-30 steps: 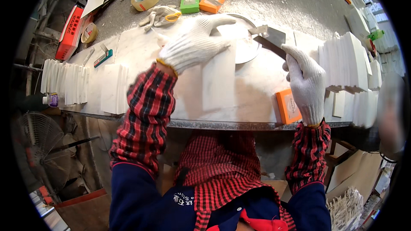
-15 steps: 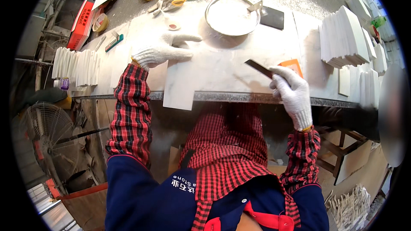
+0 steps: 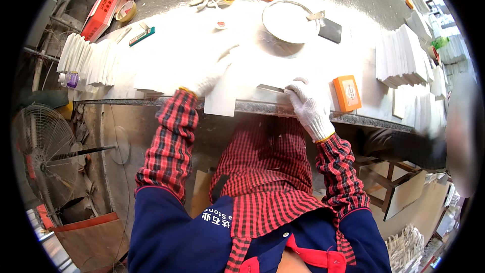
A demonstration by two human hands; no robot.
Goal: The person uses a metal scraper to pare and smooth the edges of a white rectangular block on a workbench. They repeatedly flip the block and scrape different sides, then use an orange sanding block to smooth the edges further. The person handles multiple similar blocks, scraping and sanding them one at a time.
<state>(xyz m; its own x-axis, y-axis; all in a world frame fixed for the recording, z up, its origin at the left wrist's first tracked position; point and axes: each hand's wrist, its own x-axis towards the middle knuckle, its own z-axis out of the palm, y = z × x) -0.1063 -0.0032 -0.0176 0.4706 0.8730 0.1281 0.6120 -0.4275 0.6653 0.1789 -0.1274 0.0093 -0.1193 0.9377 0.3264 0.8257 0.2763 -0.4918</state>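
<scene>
Beneath both hands spread a pale, stone-like worktable (image 3: 358,50) with a rough, dark front edge, its top whitened by glare. We saw the left hand (image 3: 208,78), in ribbed white knit, against a smooth, rectangular white slab (image 3: 221,102) whose near end jutted past the table edge, just right of the wrist. One finger stretched away; the glare kept us from telling whether that hand gripped the slab or only rested there. The right hand (image 3: 309,103), gloved alike, was closed on a thin, flat blade (image 3: 270,88) that pointed leftward, near the slab. Just right of that hand we found an orange carton (image 3: 347,93), and farther right a square-edged stack of white pieces (image 3: 401,58). Beyond the right hand we made out a round, thin-rimmed bowl (image 3: 289,2) beside a flat, dark plate (image 3: 330,31).
</scene>
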